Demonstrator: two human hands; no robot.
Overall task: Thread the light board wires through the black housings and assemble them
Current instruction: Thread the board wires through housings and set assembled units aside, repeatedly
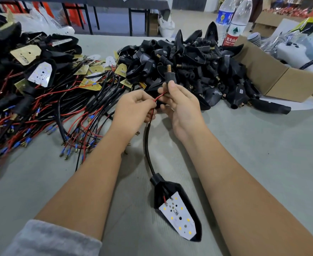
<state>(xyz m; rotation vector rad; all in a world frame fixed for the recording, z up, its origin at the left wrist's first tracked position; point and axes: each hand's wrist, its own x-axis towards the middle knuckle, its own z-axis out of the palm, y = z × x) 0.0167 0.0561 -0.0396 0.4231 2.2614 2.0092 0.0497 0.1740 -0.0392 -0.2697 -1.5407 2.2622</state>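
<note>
My left hand [133, 106] pinches a red wire [159, 97] that comes out of a black sheathed cable [147, 145]. My right hand [179, 104] grips a black stem piece [170, 76] with a brass threaded tip pointing up, just above the wire's end. The cable runs down toward me into a black pointed housing [161, 189] lying on the table, with a white light board [177, 217] seated in it, LEDs facing up.
A heap of black housings and stems [198, 60] lies behind my hands. Left is a tangle of wired light boards [41, 108]. A cardboard box [273, 78] sits right, two plastic bottles [236, 24] behind the heap. Grey tabletop [253, 145] lies around my arms.
</note>
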